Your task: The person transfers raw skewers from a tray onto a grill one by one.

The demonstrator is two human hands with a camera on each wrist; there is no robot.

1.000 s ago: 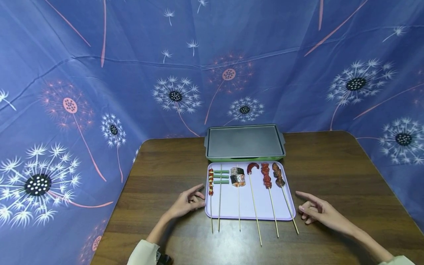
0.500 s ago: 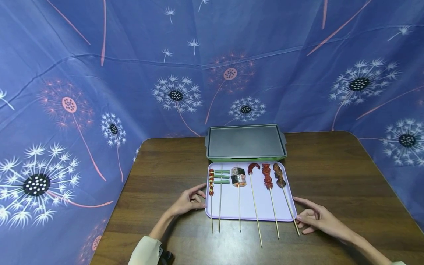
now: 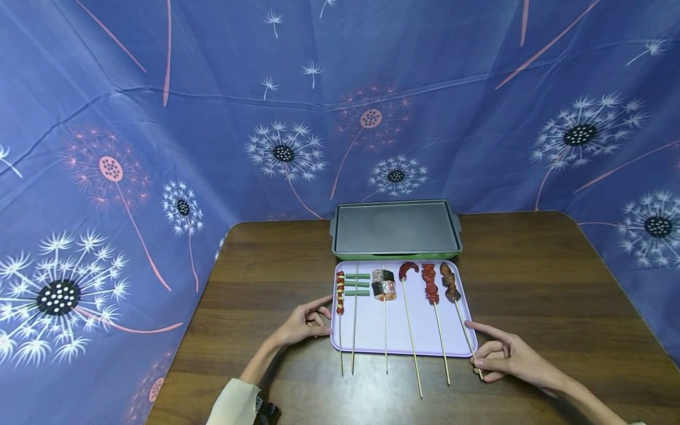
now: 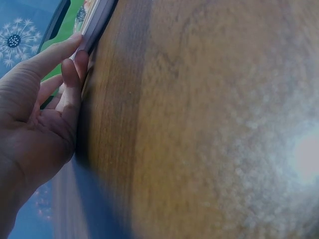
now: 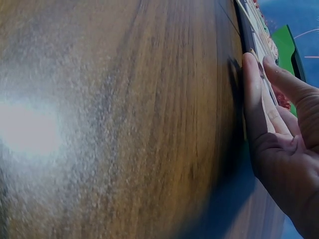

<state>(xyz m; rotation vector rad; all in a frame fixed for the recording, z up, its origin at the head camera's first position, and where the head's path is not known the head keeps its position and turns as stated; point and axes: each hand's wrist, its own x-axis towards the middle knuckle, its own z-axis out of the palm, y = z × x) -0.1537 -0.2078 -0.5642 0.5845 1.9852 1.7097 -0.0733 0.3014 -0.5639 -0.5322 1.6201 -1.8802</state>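
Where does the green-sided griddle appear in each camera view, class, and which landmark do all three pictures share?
Head: the green-sided griddle sits just below and right of centre, beyond the lilac tray.
Left wrist: upper left, partly hidden by the left hand.
Right wrist: upper right, partly hidden by the right hand.
Shared landmark: the brown wooden table.

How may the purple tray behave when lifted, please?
The tray is probably stiff, judging by its even rim. It could tip toward its far side, where food lies; being smooth-looking, it might let the skewers slide.
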